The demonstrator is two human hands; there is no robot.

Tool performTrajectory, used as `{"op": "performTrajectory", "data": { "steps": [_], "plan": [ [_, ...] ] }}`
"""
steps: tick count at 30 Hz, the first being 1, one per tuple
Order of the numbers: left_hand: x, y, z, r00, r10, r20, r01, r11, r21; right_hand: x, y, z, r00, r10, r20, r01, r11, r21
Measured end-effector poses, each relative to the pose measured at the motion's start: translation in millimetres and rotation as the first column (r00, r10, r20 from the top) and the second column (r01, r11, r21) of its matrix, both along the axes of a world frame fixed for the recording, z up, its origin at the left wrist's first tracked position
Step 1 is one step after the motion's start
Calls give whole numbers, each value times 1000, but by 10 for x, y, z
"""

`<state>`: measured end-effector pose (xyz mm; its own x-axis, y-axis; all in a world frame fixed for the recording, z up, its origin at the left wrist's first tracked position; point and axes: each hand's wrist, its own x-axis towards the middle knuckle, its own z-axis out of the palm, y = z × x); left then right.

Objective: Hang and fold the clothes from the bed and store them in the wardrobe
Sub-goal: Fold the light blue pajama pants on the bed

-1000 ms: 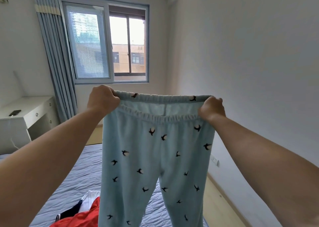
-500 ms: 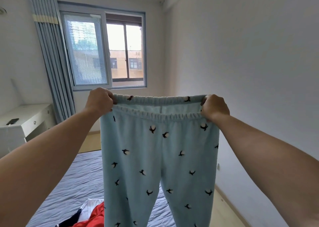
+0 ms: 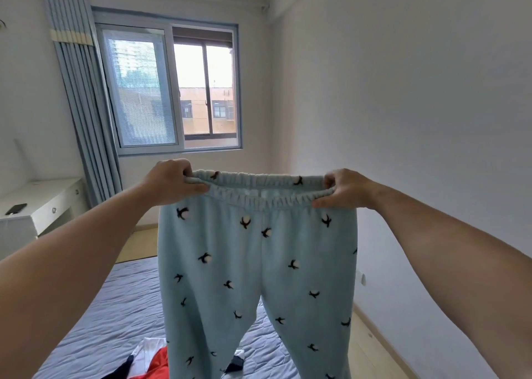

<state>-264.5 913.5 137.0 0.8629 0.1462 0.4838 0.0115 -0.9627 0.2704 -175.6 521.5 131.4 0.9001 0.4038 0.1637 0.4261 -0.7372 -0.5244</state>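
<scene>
Two hands hold the trousers (image 3: 253, 278) up in front of you. Your left hand (image 3: 172, 181) is clenched on the left end of the elastic waistband, your right hand (image 3: 344, 188) on the right end, and the band is stretched level between them. The pale blue legs hang straight down below your hands, over the bed (image 3: 115, 315). Under your left forearm, a red, white and dark garment (image 3: 149, 361) lies on the bed. Far off to the left of your left hand stands a white bench (image 3: 43, 203) with a phone (image 3: 16, 208) on it.
</scene>
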Motion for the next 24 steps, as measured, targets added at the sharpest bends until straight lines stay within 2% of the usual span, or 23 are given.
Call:
{"op": "performTrajectory", "data": {
  "steps": [2,3,5,6,7,8,9,10,11,12,16,18,20,22,24],
  "plan": [
    [-13,-15,3,997,-77,-19,71,975,-210,-16,-33,5,974,117,-195,-63,963,262],
    [-43,-5,17,986,-164,-39,135,908,-396,-24,-75,6,924,214,-318,-71,910,407],
    [-116,72,47,917,-395,-59,220,622,-751,-22,-153,-4,763,416,-496,-108,837,536],
    [-137,115,50,874,-482,-58,213,489,-846,-25,-163,-19,718,431,-547,-108,845,523],
    [-142,130,50,857,-512,-64,191,429,-883,-31,-146,-40,731,368,-575,-75,881,467],
    [-116,119,32,870,-485,-86,157,439,-885,-25,-102,-59,791,239,-562,-2,921,389],
    [-64,88,2,907,-400,-136,112,538,-835,-16,-38,-76,862,90,-499,92,940,328],
    [2,35,-36,942,-266,-203,43,698,-715,-2,32,-102,905,-29,-424,174,936,307],
    [71,-42,-87,960,-145,-240,-19,820,-572,14,107,-130,919,-92,-384,225,922,316],
    [140,-128,-142,971,-69,-231,-47,885,-464,22,190,-149,918,-124,-376,260,905,338],
    [241,-404,-261,995,47,-89,-68,967,-247,-6,439,-148,901,-133,-414,274,912,305],
    [236,-499,-258,995,70,-70,-82,977,-196,-44,496,-109,857,-7,-516,199,927,317],
    [207,-596,-222,995,20,-96,-52,936,-349,-68,510,-70,741,240,-627,83,894,440],
    [180,-690,-171,987,-97,-127,1,800,-600,-80,517,-25,631,451,-631,-25,825,565],
    [144,-771,-124,960,-247,-135,46,611,-790,-106,566,17,633,499,-592,-68,798,599]
  ]
}}
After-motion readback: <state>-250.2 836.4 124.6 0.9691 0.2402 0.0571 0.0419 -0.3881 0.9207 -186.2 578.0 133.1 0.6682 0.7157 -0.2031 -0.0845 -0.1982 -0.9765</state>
